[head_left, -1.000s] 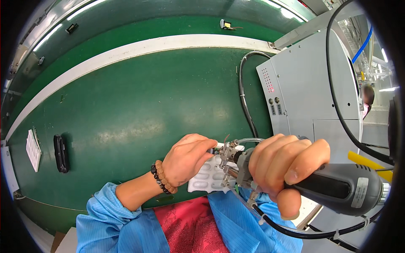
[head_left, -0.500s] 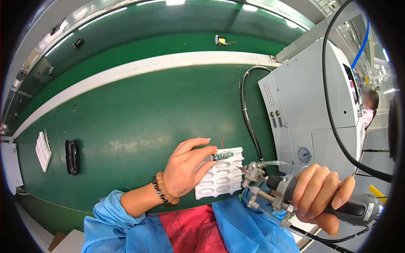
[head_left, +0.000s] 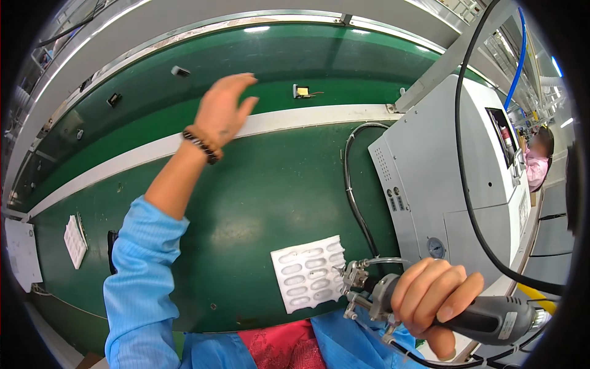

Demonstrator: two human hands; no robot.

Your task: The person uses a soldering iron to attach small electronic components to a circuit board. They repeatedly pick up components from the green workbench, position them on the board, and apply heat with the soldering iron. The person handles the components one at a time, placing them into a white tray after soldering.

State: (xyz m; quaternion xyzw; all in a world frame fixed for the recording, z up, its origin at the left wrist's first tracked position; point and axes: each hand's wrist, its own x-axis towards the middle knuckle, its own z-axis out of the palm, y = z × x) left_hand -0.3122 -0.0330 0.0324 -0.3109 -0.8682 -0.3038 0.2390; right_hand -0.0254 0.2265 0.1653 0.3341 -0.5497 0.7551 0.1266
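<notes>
My right hand (head_left: 433, 294) grips a grey hand-held power tool (head_left: 485, 318) whose metal head (head_left: 359, 286) points left, just beside a white moulded blister tray (head_left: 309, 272) lying on the green conveyor belt (head_left: 258, 203). My left hand (head_left: 222, 109) is stretched far out over the belt, fingers apart and empty, a bead bracelet on its wrist. It hovers left of a small yellow component with wires (head_left: 301, 91) on the far lane. Both arms wear blue sleeves.
A grey machine cabinet (head_left: 442, 178) with black cables (head_left: 356, 190) stands at the right. Small dark parts (head_left: 179, 71) lie on the far lane. A second white tray (head_left: 75, 241) and a black object (head_left: 112, 246) lie at the left. Another person (head_left: 536, 161) sits far right.
My left hand let go of the small part at the white tray and reached far forward over the belt. My right hand with the tool dropped lower and to the right.
</notes>
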